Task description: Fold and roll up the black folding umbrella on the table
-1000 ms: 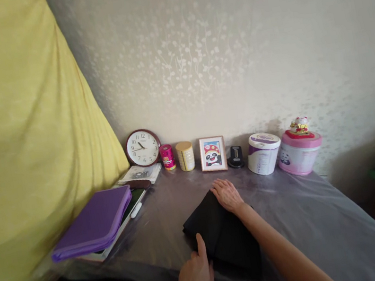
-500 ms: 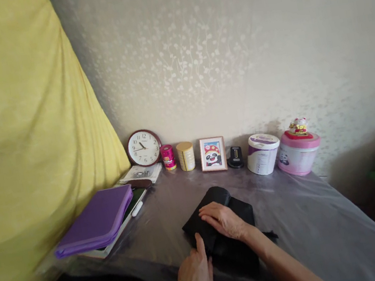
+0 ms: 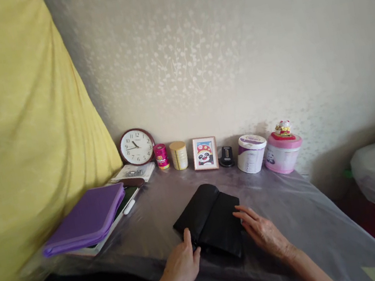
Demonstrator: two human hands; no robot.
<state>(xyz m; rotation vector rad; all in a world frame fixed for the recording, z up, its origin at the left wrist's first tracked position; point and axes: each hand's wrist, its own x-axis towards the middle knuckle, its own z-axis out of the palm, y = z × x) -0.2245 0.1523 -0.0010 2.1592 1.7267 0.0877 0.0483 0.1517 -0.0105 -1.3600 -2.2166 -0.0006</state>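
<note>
A black, folded flat thing of soft, leather-like cloth, possibly a bag, lies on the table in front of me, its left part turned over into a rounded flap. My left hand is at its near left edge, with index finger and thumb closed about that edge; the other fingers curl underneath, partly hidden. On the opposite side, my right hand has its fingers stretched out and touches the right edge of the black cloth with the fingertips.
The table has a clear plastic cover. At left lie a purple folder and a white marker. Along the wall stand a clock, two tins, a picture frame, a black stand and two tubs.
My right hand has moved from the top of the black folded bag to its right edge, fingers now spread. My left hand stays near the left edge. The view has shifted slightly right.
</note>
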